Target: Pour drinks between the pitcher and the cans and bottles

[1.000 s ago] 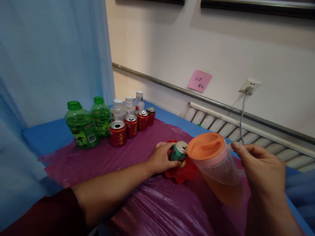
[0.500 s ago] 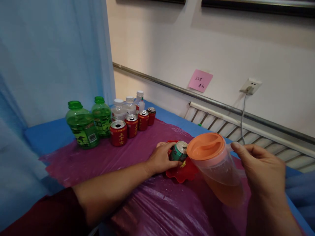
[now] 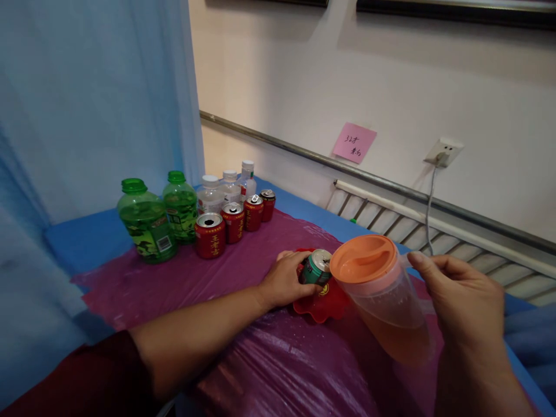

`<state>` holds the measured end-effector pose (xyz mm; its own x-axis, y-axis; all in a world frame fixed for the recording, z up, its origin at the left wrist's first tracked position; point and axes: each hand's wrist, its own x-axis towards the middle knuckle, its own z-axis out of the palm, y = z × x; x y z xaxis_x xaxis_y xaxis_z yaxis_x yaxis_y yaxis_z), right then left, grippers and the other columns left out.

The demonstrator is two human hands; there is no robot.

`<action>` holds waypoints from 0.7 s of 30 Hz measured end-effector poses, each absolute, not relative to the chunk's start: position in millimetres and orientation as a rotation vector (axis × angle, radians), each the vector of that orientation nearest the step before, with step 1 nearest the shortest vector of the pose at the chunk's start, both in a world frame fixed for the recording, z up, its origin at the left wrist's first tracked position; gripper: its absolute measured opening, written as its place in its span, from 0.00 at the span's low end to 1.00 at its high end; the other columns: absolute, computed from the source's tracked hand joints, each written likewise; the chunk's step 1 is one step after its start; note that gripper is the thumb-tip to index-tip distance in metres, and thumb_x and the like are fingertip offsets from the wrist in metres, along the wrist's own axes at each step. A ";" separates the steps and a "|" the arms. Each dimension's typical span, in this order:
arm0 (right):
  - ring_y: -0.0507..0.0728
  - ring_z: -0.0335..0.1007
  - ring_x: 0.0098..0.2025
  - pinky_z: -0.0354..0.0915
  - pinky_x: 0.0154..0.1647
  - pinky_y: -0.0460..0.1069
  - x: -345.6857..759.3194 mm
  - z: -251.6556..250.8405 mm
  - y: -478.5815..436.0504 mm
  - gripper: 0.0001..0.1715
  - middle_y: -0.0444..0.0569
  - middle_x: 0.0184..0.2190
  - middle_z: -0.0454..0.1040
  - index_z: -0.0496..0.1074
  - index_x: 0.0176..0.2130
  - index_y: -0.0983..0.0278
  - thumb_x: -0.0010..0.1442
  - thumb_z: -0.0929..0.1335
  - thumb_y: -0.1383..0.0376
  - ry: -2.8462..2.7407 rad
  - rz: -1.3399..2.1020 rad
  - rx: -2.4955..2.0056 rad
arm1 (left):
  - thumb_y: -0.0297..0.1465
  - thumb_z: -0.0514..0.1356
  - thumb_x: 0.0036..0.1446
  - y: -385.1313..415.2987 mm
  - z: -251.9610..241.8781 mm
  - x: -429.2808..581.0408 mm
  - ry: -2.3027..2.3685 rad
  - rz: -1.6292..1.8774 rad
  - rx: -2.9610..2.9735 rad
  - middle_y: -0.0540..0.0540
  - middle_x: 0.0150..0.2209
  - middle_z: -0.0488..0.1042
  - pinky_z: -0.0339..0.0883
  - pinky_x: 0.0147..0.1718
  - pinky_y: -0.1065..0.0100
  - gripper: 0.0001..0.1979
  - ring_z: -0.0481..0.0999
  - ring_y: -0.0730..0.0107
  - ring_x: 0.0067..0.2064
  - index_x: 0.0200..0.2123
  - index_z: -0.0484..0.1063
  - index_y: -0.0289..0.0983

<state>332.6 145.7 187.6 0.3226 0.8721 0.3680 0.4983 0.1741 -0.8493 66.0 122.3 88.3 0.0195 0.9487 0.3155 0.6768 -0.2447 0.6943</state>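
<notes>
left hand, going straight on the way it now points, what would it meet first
The left hand, which grips the green metal can, would likely meet the round orange plastic lid of the clear plastic pitcher first, though depth there is hard to judge.

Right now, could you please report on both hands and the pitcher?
Left hand grips green drink can. Right hand holds orange-lidded pitcher, tilted toward that can. Nothing visible between them; red drink cans stand off left.

Small green metal can (image 3: 317, 270), silver top: over red scalloped dish (image 3: 319, 310). Translucent cylindrical plastic pitcher (image 3: 386, 301), orange lid (image 3: 362, 259): part-full of amber-brown liquid (image 3: 397, 341), tilted toward can, lid edge at can's rim; contact unclear.
</notes>
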 end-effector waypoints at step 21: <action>0.51 0.56 0.22 0.52 0.21 0.46 333.5 186.3 147.1 0.25 0.40 0.18 0.64 0.76 0.24 0.64 0.45 0.77 0.45 -1.349 0.404 -1.460 | 0.43 0.73 0.42 122.6 88.1 65.9 1.670 1.064 1.962 0.46 0.49 0.80 0.63 0.55 0.54 0.35 0.75 0.50 0.51 0.55 0.73 0.44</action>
<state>333.5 147.1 186.3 0.3055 0.8687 0.3900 0.5113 0.1958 -0.8368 65.9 122.6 88.1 0.0222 0.9495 0.3128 0.6847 -0.2425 0.6873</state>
